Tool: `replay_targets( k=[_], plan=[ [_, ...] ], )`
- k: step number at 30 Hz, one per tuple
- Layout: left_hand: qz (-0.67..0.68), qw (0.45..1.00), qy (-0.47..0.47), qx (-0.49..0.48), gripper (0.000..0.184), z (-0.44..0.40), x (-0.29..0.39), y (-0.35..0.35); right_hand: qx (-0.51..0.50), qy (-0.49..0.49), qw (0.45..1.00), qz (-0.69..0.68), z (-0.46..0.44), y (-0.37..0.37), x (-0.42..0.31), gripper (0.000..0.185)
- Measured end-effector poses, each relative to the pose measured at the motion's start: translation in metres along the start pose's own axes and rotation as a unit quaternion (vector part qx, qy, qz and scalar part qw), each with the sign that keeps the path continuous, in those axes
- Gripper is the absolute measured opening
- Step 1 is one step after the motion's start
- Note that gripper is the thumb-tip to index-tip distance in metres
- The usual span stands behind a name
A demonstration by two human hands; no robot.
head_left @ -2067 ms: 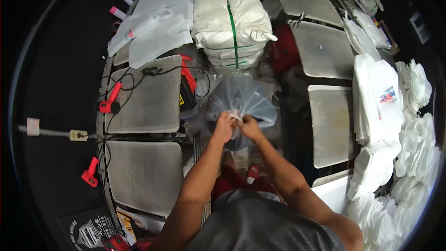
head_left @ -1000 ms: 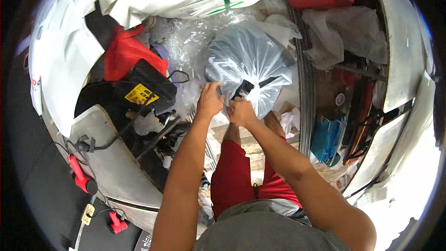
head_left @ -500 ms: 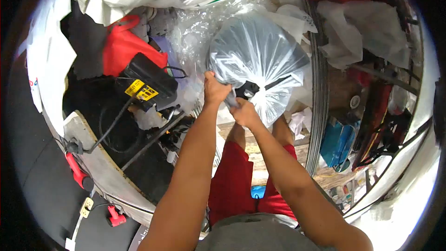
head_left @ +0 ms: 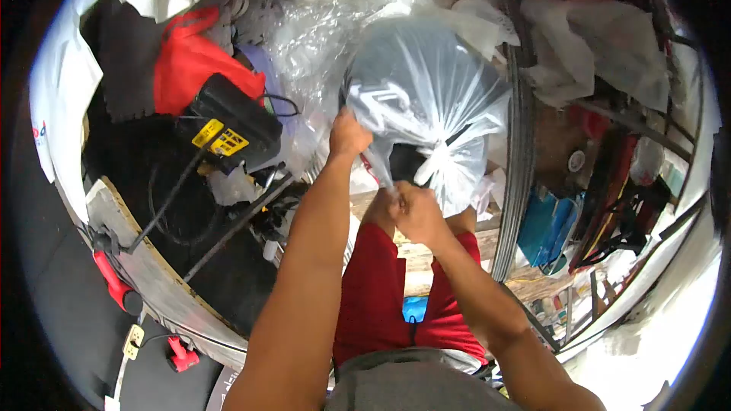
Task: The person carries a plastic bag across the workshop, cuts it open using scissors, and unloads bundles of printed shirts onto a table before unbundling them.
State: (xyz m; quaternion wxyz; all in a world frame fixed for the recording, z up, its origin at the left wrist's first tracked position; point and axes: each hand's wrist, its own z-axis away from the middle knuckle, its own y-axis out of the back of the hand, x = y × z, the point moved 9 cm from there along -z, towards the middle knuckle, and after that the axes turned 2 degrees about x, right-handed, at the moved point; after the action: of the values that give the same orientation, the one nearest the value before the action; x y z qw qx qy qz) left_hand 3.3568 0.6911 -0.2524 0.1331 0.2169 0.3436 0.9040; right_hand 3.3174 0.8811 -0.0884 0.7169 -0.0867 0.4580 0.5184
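The bag (head_left: 426,68) lies just beyond the hands, knot (head_left: 439,146) towards them – left hand (head_left: 350,135) at its left side, right hand (head_left: 416,211) nearer the knot – both pinching a slanting strip (head_left: 379,167) (taut, it seems).

No text reads clearly; the yellow label (head_left: 220,138) on the black case (head_left: 255,123) bears blurred print.

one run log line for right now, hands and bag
left hand: grips bag plastic | right hand: grips bag plastic, nearer body | bag: clear, gathered, dark contents | black case: left of bag
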Motion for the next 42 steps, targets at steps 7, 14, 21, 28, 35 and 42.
replay_targets(
  k=[7, 14, 21, 28, 35, 42],
  plan=[
    [0.070, 0.982, -0.145, 0.099, 0.035, 0.043, 0.066, 0.113, -0.061, 0.025, 0.975, 0.214, 0.001, 0.007, 0.034, 0.034],
    [0.096, 0.822, -0.542, 0.150, 0.010, 0.184, 0.466, 0.312, -0.052, -0.004, 0.977, 0.209, -0.018, 0.030, 0.048, 0.029],
    [-0.198, 0.803, -0.521, 0.211, 0.037, 0.135, 0.699, 0.302, -0.144, -0.058, 0.980, 0.124, 0.005, 0.042, 0.068, 0.036],
    [-0.247, 0.823, -0.468, 0.206, 0.056, 0.085, 0.731, 0.314, -0.160, -0.033, 0.980, 0.118, 0.003, 0.027, 0.094, 0.038],
    [-0.089, 0.873, -0.461, 0.130, 0.033, 0.096, 0.607, 0.331, -0.210, 0.001, 0.966, 0.149, 0.005, 0.020, 0.093, 0.038],
    [0.135, 0.978, -0.153, -0.035, 0.037, 0.176, 0.211, 0.171, -0.090, 0.016, 0.986, 0.138, -0.024, 0.026, 0.069, 0.038]
  ],
)
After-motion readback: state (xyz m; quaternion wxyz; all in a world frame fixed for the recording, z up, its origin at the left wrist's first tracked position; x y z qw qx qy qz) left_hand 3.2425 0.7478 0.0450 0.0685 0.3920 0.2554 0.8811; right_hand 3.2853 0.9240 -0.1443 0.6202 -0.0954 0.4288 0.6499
